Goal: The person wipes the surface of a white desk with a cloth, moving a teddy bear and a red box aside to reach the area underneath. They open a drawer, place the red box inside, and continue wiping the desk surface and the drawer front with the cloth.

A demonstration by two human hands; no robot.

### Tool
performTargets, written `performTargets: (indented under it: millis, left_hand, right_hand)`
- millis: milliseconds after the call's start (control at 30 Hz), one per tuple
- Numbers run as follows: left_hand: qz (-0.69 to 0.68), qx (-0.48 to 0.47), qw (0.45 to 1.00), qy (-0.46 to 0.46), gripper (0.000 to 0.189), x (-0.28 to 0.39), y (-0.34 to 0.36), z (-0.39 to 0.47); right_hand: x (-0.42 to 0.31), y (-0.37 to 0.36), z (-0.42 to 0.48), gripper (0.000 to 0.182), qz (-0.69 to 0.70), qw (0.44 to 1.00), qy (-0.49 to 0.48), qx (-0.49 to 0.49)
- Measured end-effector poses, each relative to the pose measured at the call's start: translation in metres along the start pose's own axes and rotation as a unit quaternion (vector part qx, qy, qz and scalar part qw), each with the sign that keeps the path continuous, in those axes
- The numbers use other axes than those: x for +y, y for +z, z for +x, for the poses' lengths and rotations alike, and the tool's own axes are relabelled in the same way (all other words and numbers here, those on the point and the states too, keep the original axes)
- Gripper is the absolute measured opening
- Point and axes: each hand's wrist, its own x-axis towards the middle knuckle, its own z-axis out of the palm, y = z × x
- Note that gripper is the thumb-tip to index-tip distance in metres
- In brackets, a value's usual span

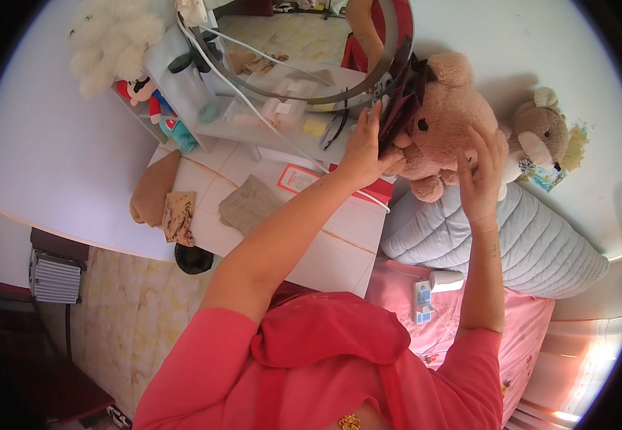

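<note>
My left hand (367, 150) is at the right rim of a round mirror (303, 99), its fingers and thumb around a dark maroon folded item (397, 115). What that item is made of is hard to tell. It stands on edge between the mirror and a pinkish-brown teddy bear (453, 118). Against the bear's right side rests my right hand (480, 172), fingers spread, with nothing seen in its grasp. Below my left wrist lie a red item (378, 191) and a red-bordered card (298, 178) bearing writing.
A white cable (257, 110) crosses a shelf unit (235, 126) holding small boxes. Cloths (249, 204) lie on the white tabletop (337, 247). Another plush toy (542, 129) sits above a grey quilted cushion (536, 242). A power strip (422, 302) lies on pink bedding (520, 322).
</note>
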Motion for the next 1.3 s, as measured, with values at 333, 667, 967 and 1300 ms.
performTargets:
  millis: [333, 667, 967, 1300]
  left_hand:
    - [-0.038, 0.044, 0.997, 0.054, 0.097, -0.007, -0.028, -0.022]
    - [0.055, 0.15, 0.987, -0.013, 0.054, -0.049, -0.098, -0.113]
    - [0.249, 0.08, 0.951, -0.164, 0.055, -0.148, -0.122, -0.236]
    - [0.367, -0.027, 0.909, -0.196, 0.043, -0.112, -0.107, -0.263]
  right_hand:
    - [-0.002, -0.004, -0.005, 0.035, 0.039, 0.999, 0.021, 0.026]
    - [-0.004, -0.007, -0.013, 0.031, 0.044, 0.998, 0.044, 0.015]
    - [-0.03, 0.004, -0.018, 0.032, 0.06, 0.996, -0.025, 0.055]
    - [-0.079, 0.031, -0.05, 0.038, 0.198, 0.977, -0.063, -0.045]
